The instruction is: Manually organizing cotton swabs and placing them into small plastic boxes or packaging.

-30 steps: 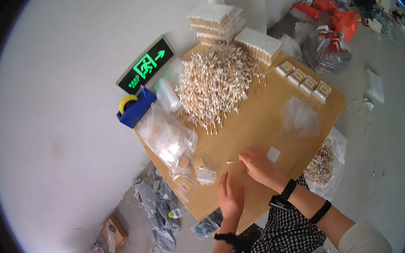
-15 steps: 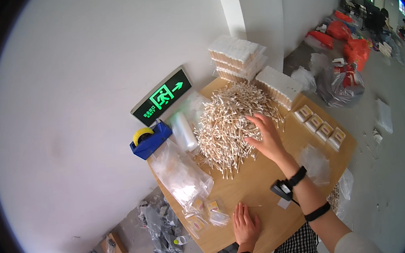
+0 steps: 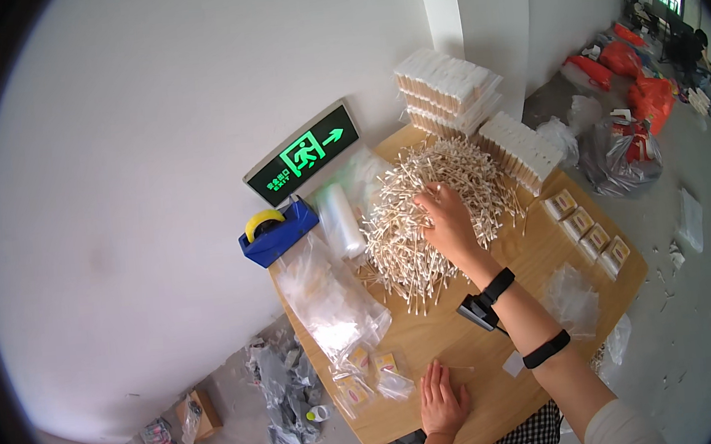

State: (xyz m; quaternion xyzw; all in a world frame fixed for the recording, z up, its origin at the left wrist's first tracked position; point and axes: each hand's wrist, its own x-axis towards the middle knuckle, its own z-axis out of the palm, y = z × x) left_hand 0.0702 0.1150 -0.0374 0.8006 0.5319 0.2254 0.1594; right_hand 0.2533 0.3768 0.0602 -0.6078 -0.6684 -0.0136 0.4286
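Here we hold our right hand (image 3: pixel 450 224) at the swabs (image 3: pixel 413 255), fingers curled, any pinch unclear; our left hand (image 3: pixel 444 407) lies outstretched on the table (image 3: pixel 441 331).

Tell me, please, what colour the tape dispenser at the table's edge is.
The tape dispenser is blue; it shows best in the head view.

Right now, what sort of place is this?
Likely a hand-packing workshop: a heap of loose cotton swabs on a wooden table, a row of four small packs near its right edge, and a blue tape dispenser at its left.
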